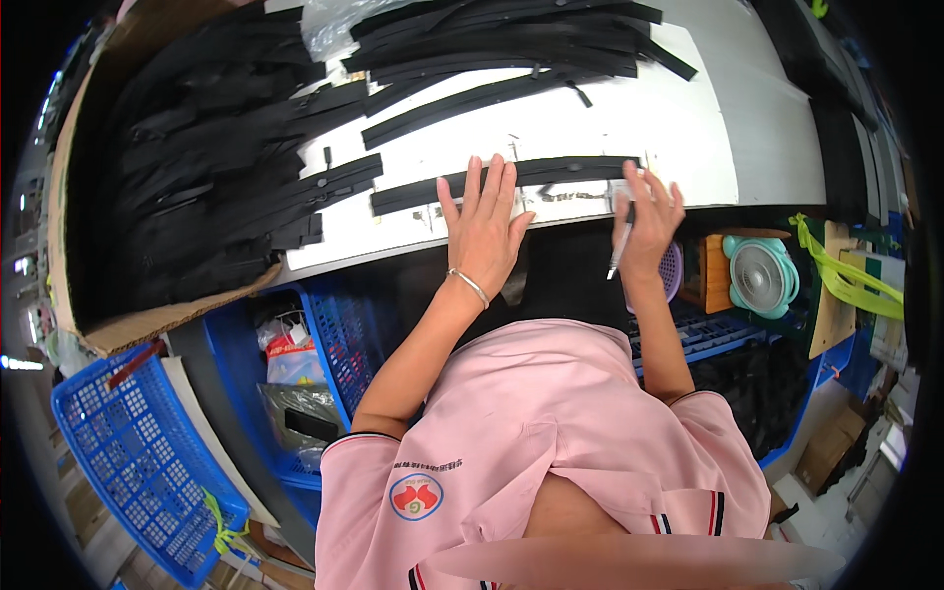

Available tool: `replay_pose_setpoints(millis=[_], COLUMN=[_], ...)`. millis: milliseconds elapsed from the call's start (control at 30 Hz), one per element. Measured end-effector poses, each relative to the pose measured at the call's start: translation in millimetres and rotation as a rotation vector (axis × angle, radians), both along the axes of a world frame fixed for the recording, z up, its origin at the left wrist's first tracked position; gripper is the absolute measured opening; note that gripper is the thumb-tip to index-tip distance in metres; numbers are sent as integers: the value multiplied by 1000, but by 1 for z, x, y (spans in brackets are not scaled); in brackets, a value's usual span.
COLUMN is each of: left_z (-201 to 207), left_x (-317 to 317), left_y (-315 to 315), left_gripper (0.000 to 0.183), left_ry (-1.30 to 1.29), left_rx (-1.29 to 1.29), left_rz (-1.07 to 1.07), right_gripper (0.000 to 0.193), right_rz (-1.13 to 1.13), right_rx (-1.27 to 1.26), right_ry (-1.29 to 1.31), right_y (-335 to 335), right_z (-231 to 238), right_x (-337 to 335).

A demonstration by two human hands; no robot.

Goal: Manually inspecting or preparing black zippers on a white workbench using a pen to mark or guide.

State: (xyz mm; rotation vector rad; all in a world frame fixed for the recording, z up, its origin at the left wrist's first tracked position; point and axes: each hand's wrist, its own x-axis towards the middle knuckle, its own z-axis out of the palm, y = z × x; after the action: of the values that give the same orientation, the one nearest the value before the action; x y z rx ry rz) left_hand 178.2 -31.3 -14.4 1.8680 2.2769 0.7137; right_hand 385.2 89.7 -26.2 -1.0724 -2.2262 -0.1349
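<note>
One black zipper lies stretched across the white work surface. My left hand rests flat on it with the fingers spread. Near the zipper's right end is my right hand, its fingers curled round a slim pen that points down toward me. The right fingertips are slightly blurred, so I cannot tell whether they touch the zipper. Farther back lies a loose pile of black zippers, and a small pull hangs off one of them. Dark marks show on the surface just below the zipper.
At left a cardboard box holds a heap of black zippers. Clear plastic film lies at the back. Below the table are blue crates, a teal fan and a yellow-green ribbon. A blue basket stands at lower left.
</note>
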Motion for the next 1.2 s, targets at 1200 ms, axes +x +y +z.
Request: replay_pose_setpoints(millis=[1200], left_z=[-14], left_x=[-54], left_y=[-59], left_gripper=[66], left_ry=[5], left_rx=[143], left_rz=[327], right_gripper=[20], right_rz=[546], right_rx=[-860], right_ry=[466], right_y=[-39], right_z=[10], right_x=[-186])
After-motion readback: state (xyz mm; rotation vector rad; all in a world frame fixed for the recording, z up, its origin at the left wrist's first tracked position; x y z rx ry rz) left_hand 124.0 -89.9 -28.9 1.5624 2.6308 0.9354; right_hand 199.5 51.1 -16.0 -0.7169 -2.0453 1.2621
